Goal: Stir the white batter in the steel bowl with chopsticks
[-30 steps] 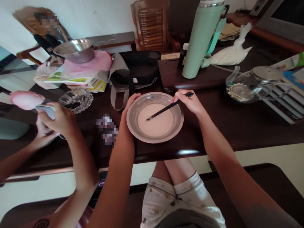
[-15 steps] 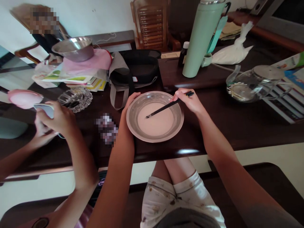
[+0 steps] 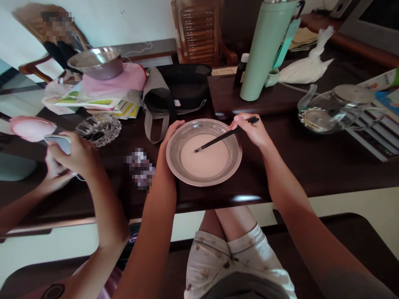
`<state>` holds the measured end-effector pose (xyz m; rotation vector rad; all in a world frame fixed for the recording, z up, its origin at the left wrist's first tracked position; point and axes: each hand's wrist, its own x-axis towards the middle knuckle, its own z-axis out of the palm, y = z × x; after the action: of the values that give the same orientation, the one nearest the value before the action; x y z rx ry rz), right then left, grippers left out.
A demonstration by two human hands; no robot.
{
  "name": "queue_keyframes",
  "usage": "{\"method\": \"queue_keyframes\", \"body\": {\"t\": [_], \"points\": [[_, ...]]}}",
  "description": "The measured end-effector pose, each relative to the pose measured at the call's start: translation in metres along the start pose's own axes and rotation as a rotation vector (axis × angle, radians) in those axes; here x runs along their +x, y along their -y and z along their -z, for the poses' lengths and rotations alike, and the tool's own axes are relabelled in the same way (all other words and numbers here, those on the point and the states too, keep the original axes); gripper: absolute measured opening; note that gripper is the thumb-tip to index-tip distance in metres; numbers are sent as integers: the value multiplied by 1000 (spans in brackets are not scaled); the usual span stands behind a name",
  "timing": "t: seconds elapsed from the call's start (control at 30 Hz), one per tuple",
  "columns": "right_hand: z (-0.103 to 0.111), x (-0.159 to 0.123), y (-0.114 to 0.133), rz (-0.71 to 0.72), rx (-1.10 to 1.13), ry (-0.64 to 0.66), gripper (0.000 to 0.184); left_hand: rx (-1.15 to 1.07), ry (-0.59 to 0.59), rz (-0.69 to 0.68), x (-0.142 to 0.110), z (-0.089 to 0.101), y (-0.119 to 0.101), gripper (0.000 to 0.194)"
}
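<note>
A round metal bowl [image 3: 232, 164] of pale, milky batter sits on the dark wooden table [image 3: 311, 166] in front of me. My left hand [image 3: 166, 147] curls around the bowl's left rim and steadies it. My right hand [image 3: 251, 131] is closed on a pair of black chopsticks [image 3: 222, 138], whose tips dip into the batter near the middle of the bowl.
Another person's hands [image 3: 70, 160] hold a phone at the left. A glass ashtray [image 3: 99, 129], books with a steel bowl [image 3: 96, 62] on top, a dark bag [image 3: 179, 89], a green thermos [image 3: 263, 50], a white bag [image 3: 307, 68] and a glass kettle [image 3: 335, 108] crowd the table.
My right hand has shifted slightly right and back, and the chopstick tips have moved a little within the batter. My left hand stays on the rim.
</note>
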<state>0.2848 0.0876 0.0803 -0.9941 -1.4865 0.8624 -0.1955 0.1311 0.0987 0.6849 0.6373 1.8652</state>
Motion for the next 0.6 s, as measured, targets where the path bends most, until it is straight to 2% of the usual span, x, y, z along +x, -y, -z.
{"method": "queue_keyframes", "body": {"t": [0.13, 0.27, 0.33, 0.4, 0.53, 0.6], "points": [[5, 1, -2, 37, 90, -119, 49, 6, -90, 4, -6, -13, 1, 82], [2, -1, -3, 36, 113, -19, 50, -44, -44, -19, -10, -18, 2, 84], [-1, -2, -3, 39, 77, 35, 46, -165, -83, 18, -6, -14, 2, 87], [-2, -1, -2, 46, 43, 32, 43, -229, -102, 75, 0, -5, 2, 87], [4, 1, -1, 73, 43, -124, 49, -90, 1, 100, 12, 18, 1, 89], [6, 1, -2, 70, 68, -174, 54, 50, 91, 115, 16, 25, 1, 80]]}}
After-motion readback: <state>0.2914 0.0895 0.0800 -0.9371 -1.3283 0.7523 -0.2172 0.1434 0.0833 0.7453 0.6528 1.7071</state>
